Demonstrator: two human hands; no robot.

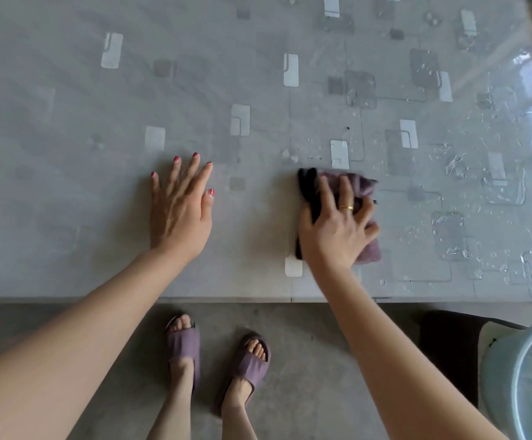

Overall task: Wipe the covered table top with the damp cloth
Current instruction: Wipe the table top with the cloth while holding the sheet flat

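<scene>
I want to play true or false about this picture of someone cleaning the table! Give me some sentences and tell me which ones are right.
1. The right hand presses a purple and black cloth on the grey patterned table cover. True.
2. The left hand holds a sponge. False: it lies flat on the cover, holding nothing.
3. Water drops sit on the cover right of the cloth. True.
4. The pale blue plastic bucket stands on the table. False: it is below the table edge, at the lower right.
5. The person wears purple slippers. True.
</scene>
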